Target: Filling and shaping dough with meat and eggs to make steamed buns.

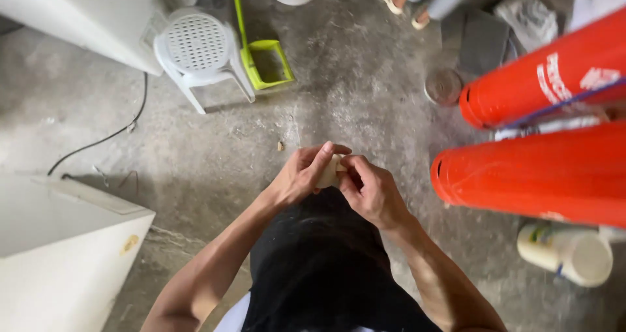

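Both hands meet over the concrete floor (215,149) just left of the lower orange tube (535,175), and pinched between them is a small pale object (329,171), too covered by fingers to tell what it is. The left hand (301,173) curls closed around its near side while the right hand (369,190) clamps it from the side facing the tube. A white plastic stool (199,48) and a green dustpan (267,61) stand well beyond the tube's open end, and a white bottle (568,252) lies just beneath that tube.
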